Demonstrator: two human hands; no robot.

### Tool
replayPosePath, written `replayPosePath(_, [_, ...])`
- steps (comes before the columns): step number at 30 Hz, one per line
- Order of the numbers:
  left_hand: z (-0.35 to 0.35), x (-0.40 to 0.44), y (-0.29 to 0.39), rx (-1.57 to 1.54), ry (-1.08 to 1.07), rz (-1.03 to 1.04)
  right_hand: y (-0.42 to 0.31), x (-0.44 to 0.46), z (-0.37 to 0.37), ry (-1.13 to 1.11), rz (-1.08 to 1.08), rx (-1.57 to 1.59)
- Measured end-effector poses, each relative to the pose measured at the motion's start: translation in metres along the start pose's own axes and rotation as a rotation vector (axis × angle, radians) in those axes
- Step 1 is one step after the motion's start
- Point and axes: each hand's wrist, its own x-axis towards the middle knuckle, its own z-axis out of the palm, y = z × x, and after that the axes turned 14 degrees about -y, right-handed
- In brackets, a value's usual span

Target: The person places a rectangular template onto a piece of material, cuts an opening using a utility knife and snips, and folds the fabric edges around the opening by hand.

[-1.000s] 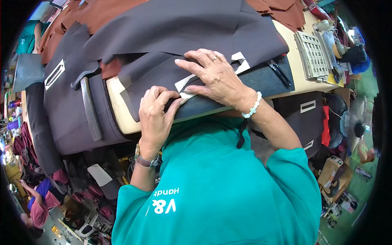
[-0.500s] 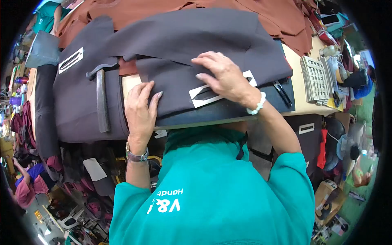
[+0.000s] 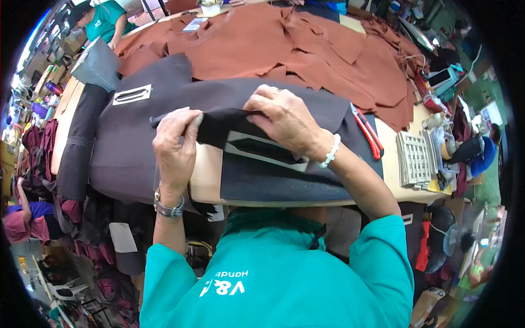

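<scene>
Driving from afar, so here's my head cam, left to right. First there's a dark roll along the table's left end, with a grey box just above it and a co-worker in a green shirt beyond that. Next, a broad brown-black piece with a white-framed slot near its top.

The left hand is pinching the near edge of a dark sheet, thumb against fingers. It also blocks most of a dark tool; I only get one end poking out. Bare tabletop shows just right of the wrist.

The right hand has its fingers curled over the same sheet, so it's raised between the two, above a dark mat. Right below is a white frame, partly covered; can't tell if it's on the mat or stuck to the sheet.

Rust-coloured pieces crowd the far side. Further right: a red-handled cutter, then a slatted stack at the end.
</scene>
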Motion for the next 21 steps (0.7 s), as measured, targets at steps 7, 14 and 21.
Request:
replayPosePath(7, [-0.031,0.018,0.025,-0.144,0.021,-0.115,-0.021,0.029,-0.028,0.428,-0.270,-0.194])
replayPosePath(14, [-0.098,-0.014,0.026,0.151,0.227,-0.128,-0.076,0.053,-0.027,0.266,-0.371,-0.064])
replayPosePath(21, [-0.184,-0.107,0.027,0.651,0.616,-0.331,-0.138,0.047,0.020,-0.410,-0.468,0.080])
